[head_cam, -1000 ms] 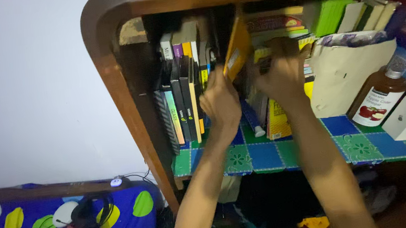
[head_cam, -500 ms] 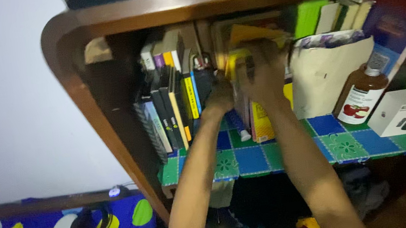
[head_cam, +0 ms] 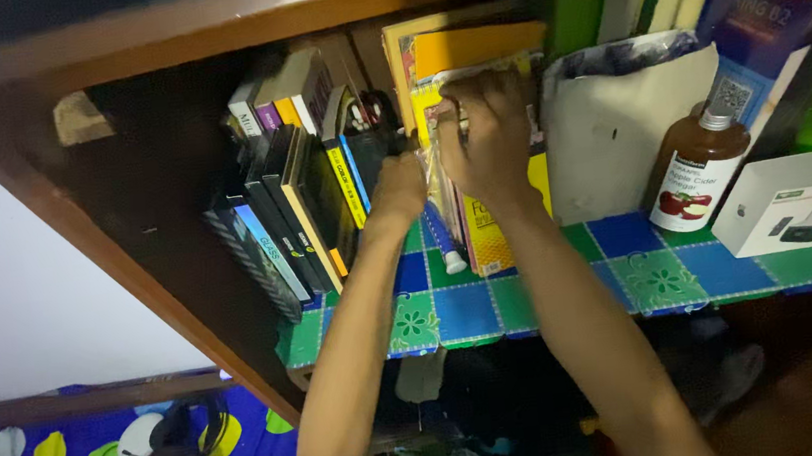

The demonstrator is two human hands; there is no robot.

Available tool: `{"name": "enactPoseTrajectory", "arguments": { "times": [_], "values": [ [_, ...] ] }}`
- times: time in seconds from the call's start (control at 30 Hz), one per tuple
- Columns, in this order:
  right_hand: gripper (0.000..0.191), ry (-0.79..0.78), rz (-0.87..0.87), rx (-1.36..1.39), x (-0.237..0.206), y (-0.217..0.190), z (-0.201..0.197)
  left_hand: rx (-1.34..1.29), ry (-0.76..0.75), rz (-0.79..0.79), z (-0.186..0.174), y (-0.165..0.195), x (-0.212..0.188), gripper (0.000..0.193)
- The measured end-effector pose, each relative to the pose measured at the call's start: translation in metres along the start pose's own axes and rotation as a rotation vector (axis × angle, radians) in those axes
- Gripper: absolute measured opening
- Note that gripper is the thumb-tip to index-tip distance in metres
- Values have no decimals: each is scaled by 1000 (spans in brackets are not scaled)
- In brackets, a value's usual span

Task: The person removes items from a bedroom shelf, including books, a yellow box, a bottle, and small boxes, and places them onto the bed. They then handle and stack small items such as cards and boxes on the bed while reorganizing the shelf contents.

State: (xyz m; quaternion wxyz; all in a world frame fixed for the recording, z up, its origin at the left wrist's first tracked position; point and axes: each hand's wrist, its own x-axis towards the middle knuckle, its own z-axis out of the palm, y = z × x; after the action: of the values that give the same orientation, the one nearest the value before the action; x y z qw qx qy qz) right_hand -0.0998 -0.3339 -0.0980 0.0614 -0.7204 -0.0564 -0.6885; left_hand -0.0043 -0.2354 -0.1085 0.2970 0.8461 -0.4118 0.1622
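Upright among thin yellow paperback books point(head_cam: 487, 235) mid-shelf on the blue-green checked shelf liner point(head_cam: 653, 277), right hand point(head_cam: 489, 134) closed over their top edges, left hand point(head_cam: 400, 186) curled against their left side; likely light, floppy, best pinched near the spine.

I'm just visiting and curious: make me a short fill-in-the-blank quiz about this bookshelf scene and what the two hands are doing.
1. The right hand grips the top of a ____ book standing on the shelf.
2. The shelf liner is chequered green and ____.
3. The brown bottle stands just left of a ____ box.
4. The left hand rests between the yellow book and a row of leaning ____.

Missing words: yellow; blue; white; books
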Motion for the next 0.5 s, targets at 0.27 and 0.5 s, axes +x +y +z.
{"name": "enactPoseTrajectory", "arguments": {
  "times": [0.27,0.5],
  "values": [
    [11,2,53,11,0,-2,-3,-201,123,-162,5,3,-18,20],
    [10,-20,76,-5,2,-7,-3,21,49,-135,8,11,-16,15]
  ]
}}
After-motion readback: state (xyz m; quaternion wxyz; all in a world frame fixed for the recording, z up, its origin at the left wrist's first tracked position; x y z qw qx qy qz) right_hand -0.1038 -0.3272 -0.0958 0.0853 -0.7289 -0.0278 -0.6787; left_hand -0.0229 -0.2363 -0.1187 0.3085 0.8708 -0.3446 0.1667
